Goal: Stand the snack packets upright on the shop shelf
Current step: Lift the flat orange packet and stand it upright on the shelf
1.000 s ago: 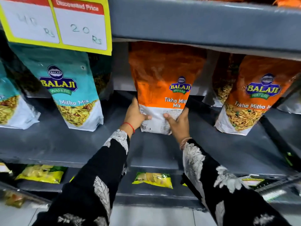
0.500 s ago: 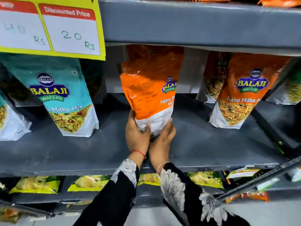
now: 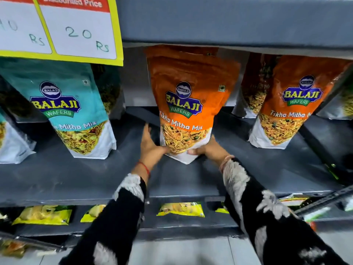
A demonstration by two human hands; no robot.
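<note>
Steadying the orange Tikha Mitha Mix packet (image 3: pixel 188 104) on the grey shelf (image 3: pixel 76 178), I have both hands at its base. From my head camera, the one view I have: my left hand (image 3: pixel 150 148) presses flat against the packet's lower left edge, fingers open and extended along the side, thumb tucked toward the front. My right hand (image 3: pixel 207 149) cups the lower right corner, fingers curled round the white bottom of the packet in a light grip. The packet faces forward, label readable, leaning slightly, with its top up near the underside of the shelf above (image 3: pixel 229 22). Its bottom corner appears to rest on the shelf, though I cannot tell whether the whole base sits flat.

To finish this well, I judge I should spread the bottom gusset so it sits flat, then ease off slowly, one hand at a time, watching for a tip. A teal Mitha Mix packet (image 3: pixel 76 111) stands well apart to the left, and another orange packet (image 3: pixel 292 106) to the right, so there is room either side. A yellow price sign (image 3: pixel 63 29) hangs at upper left.
</note>
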